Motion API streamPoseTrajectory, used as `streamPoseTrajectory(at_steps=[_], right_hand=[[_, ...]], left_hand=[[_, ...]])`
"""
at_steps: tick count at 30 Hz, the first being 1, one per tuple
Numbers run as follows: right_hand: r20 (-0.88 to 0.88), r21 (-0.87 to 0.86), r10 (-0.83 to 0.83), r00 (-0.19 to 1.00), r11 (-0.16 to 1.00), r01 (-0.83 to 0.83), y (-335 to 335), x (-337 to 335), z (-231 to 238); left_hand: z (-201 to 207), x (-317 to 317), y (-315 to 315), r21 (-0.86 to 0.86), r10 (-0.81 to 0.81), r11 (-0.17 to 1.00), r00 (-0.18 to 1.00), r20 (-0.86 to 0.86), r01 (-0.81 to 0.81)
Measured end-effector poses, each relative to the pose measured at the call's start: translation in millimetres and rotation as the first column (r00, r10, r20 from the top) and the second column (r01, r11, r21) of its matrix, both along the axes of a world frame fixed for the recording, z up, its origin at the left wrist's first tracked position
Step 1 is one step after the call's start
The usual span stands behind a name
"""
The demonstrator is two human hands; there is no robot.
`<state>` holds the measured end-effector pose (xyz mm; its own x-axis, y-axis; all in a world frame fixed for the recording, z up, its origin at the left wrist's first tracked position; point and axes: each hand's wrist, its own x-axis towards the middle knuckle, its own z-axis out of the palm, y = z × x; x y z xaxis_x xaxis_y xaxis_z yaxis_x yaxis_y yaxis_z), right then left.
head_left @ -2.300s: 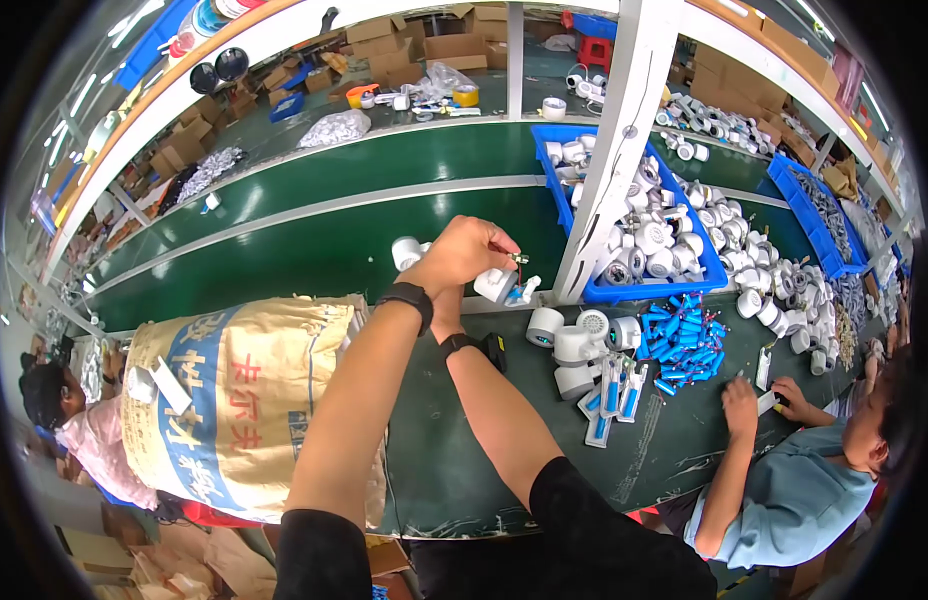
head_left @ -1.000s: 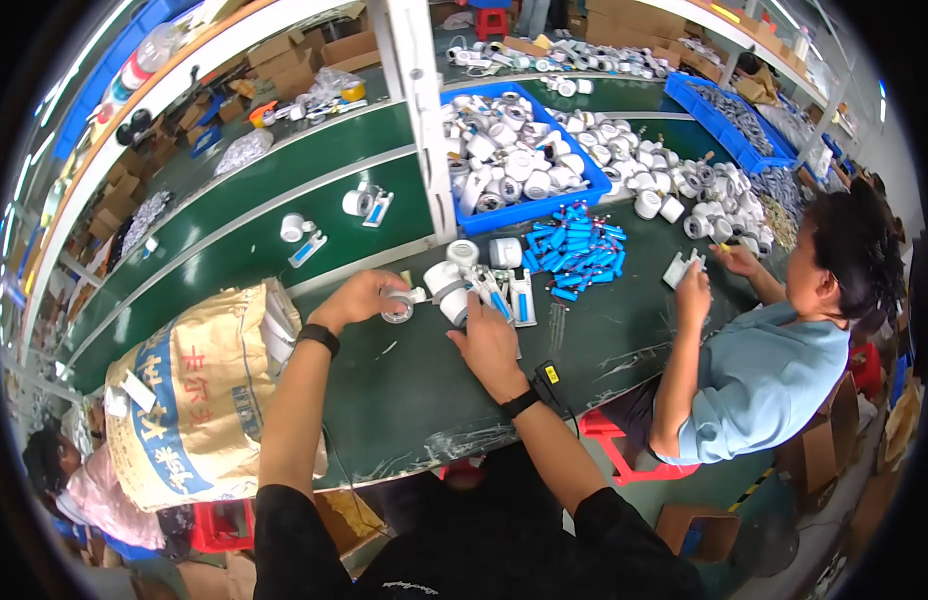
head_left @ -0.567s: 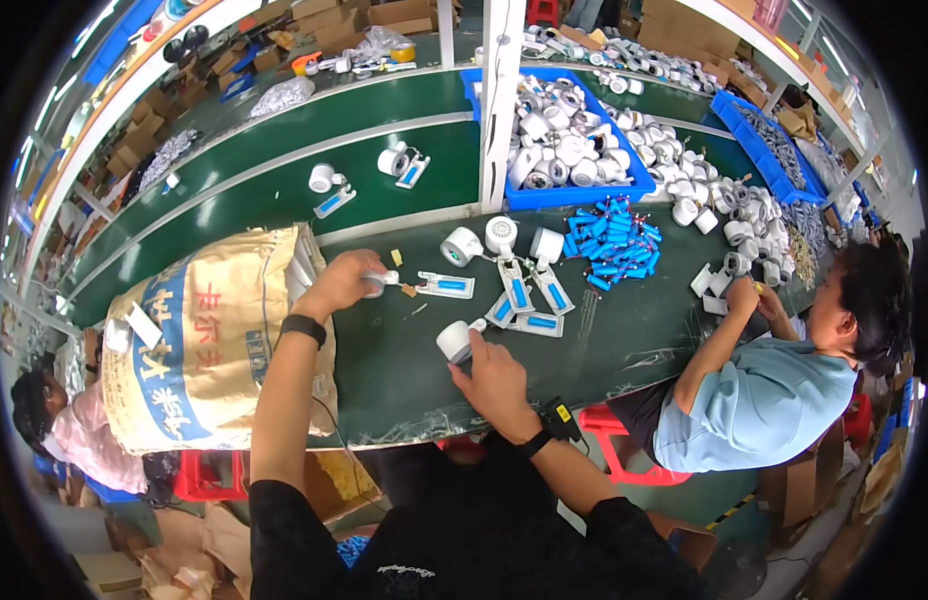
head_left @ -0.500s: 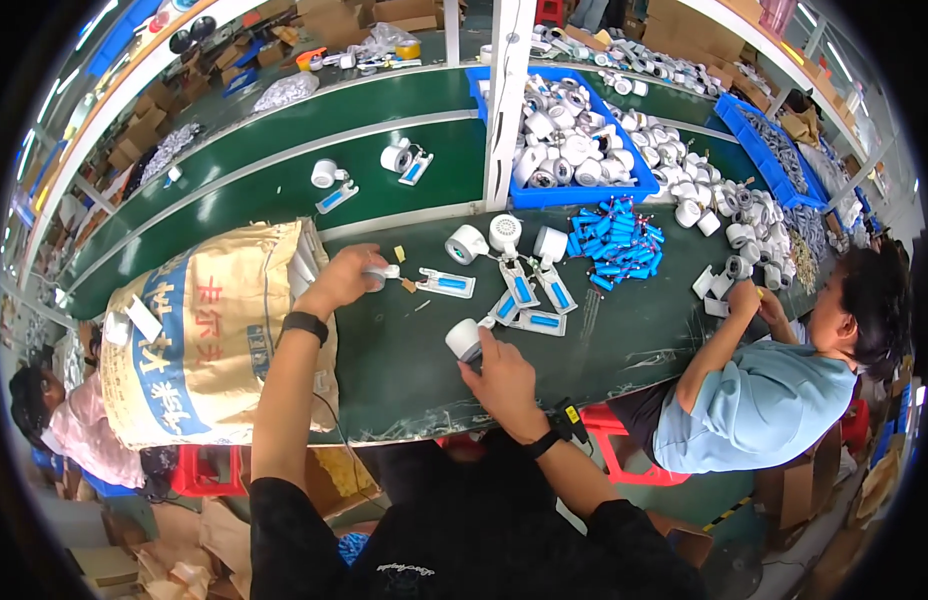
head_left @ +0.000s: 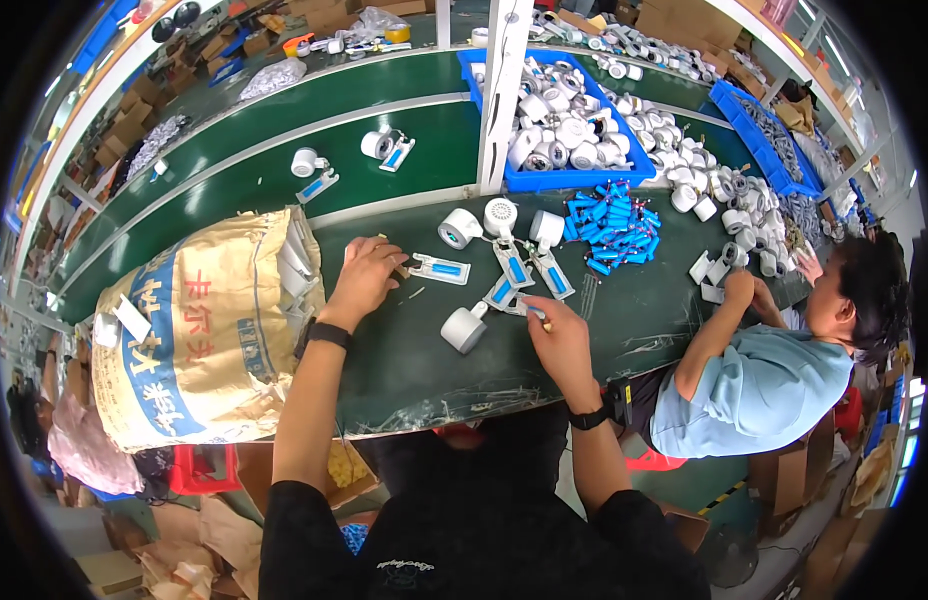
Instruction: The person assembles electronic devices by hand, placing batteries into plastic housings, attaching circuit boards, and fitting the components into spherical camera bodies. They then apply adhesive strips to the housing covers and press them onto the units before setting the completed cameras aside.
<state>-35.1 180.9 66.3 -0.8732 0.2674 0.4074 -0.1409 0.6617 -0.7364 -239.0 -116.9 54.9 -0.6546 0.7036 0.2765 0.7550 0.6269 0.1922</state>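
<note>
My left hand [head_left: 362, 283] is at the bench beside the sack, fingers curled down over something hidden. A white open handle piece with a blue battery [head_left: 439, 269] lies just right of its fingertips. My right hand [head_left: 562, 345] pinches a blue battery [head_left: 536, 313], whose white handle piece is mostly covered by the fingers. Left of that hand, a white round fan head [head_left: 464, 328] rests on the bench. Beyond it, more white fan heads [head_left: 500, 216] sit with their battery-filled handle pieces [head_left: 512, 265] overlapping.
A heap of blue batteries [head_left: 611, 228] lies beyond my right hand. Behind it is a blue crate [head_left: 584, 181] full of white heads, with more piled to the right. A large printed sack [head_left: 199, 330] stands at left. A co-worker [head_left: 749, 380] works at right.
My right hand has let go of the white fan head and moved right to a battery-filled handle piece. The left hand's fingers have curled over the white part that showed there before.
</note>
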Motion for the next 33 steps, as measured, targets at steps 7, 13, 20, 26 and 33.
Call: streamPoseTrajectory(at_steps=[7,13,20,26,33], right_hand=[[0.066,-0.010,-0.020,0.998,1.000,0.021,-5,2,-8],[0.204,-0.084,0.026,0.979,0.996,-0.009,-12,10,-7],[0.018,0.004,0.077,0.997,0.997,-0.077,-14,-11,-23],[0.083,0.345,0.187,0.979,0.916,-0.204,-15,-35,-22],[0.206,0.288,0.204,0.957,0.922,-0.259,-18,-25,-21]], left_hand=[[12,14,8,-0.043,-0.035,0.999,0.994,-0.104,0.030],[-5,66,4,0.044,0.147,0.989,0.980,-0.131,-0.143],[-15,89,25,0.069,0.736,0.604,0.589,0.333,-0.794],[-25,59,30,-0.044,0.737,0.545,0.453,0.502,-0.837],[-26,54,0,0.266,0.025,0.330,0.290,0.957,-0.906]])
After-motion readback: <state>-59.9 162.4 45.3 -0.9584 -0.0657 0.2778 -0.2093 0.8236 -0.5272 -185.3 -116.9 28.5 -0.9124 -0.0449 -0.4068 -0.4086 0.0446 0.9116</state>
